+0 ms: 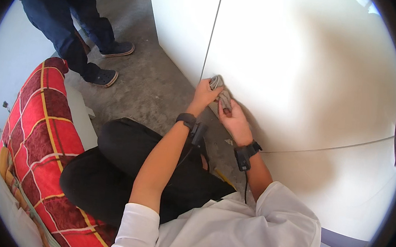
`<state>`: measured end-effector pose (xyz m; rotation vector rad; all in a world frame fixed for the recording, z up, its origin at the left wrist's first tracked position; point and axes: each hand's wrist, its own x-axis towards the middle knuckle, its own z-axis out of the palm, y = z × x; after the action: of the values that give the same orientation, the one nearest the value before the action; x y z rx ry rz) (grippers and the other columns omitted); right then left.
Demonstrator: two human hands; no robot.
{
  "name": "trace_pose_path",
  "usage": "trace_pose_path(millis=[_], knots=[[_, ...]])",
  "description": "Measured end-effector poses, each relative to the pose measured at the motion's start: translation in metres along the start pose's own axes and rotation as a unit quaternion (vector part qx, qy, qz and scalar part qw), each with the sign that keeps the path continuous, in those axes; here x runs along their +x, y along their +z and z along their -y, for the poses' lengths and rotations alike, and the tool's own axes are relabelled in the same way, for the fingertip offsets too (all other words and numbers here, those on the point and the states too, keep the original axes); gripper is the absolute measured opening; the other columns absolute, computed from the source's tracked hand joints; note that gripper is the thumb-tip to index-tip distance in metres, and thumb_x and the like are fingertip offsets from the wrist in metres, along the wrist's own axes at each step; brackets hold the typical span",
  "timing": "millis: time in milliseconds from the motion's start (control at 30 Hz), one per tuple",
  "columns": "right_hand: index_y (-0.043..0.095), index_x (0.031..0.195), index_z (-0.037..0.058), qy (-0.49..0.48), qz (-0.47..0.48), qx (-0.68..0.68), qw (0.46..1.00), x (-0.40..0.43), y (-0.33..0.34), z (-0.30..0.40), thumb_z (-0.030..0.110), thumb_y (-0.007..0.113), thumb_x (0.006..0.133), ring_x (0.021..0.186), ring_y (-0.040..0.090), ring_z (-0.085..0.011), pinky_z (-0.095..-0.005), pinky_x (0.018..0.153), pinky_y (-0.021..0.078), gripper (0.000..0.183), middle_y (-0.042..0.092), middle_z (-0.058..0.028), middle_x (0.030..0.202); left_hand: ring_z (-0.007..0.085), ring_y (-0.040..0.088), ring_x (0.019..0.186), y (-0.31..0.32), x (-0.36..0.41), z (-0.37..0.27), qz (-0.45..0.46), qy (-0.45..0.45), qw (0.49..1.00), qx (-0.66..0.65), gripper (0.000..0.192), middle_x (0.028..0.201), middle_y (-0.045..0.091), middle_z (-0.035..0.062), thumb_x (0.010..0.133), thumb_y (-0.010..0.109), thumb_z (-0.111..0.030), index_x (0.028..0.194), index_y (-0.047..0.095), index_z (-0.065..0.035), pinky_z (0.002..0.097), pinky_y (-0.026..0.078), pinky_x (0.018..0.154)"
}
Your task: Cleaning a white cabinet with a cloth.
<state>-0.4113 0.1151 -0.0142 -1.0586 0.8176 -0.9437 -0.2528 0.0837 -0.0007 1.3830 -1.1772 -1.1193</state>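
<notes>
In front of the white panel doors, both my hands hold one rolled grey fabric bundle, which looks like socks. My left hand grips its upper, coiled end, thumb laid across the folds. Lower and to the right, my right hand pinches the loose lower end between thumb and fingertips. Part of the bundle is hidden behind my left fingers. Each wrist wears a black strap with a small device, the left one and the right one.
Red plaid bedding lies along the left, beside my bent black-clad knees. Another person in dark trousers and clogs stands at upper left on the concrete floor. A yellow strip lies near my feet.
</notes>
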Motion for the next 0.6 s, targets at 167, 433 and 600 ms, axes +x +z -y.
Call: trace_pose_path(millis=[167, 433, 600], knots=[[0.051, 0.113, -0.0039, 0.045, -0.179, 0.361, 0.914, -0.016, 0.072, 0.138, 0.013, 0.059, 0.092, 0.1, 0.057, -0.0215, -0.0281, 0.092, 0.0533, 0.028, 0.057, -0.0127, 0.108, 0.0113, 0.06, 0.076, -0.011, -0.03, -0.12, -0.021, 0.123, 0.944, -0.307, 0.033, 0.087, 0.064, 0.0058, 0.082, 0.071, -0.016, 0.106, 0.06, 0.0036, 0.0237, 0.049, 0.064], [0.05, 0.116, -0.0037, -0.083, -0.139, 0.325, 0.932, -0.006, 0.092, 0.122, 0.014, 0.058, 0.093, 0.108, 0.054, -0.0171, -0.0275, 0.095, 0.0492, 0.03, 0.056, -0.0109, 0.115, 0.0117, 0.059, 0.066, -0.015, -0.005, -0.121, -0.03, 0.154, 0.956, -0.249, 0.024, 0.078, 0.064, 0.005, 0.083, 0.069, -0.014, 0.095, 0.061, 0.0058, 0.0258, 0.051, 0.057], [0.051, 0.117, -0.0037, 0.002, -0.173, 0.313, 0.934, 0.008, 0.087, 0.075, 0.016, 0.055, 0.095, 0.105, 0.054, -0.0163, -0.0243, 0.094, 0.048, 0.029, 0.056, -0.01, 0.115, 0.0129, 0.062, 0.072, -0.031, 0.003, -0.06, -0.047, 0.09, 0.983, -0.152, 0.03, 0.083, 0.065, 0.0091, 0.084, 0.069, -0.02, 0.098, 0.062, 0.005, 0.0272, 0.05, 0.057]])
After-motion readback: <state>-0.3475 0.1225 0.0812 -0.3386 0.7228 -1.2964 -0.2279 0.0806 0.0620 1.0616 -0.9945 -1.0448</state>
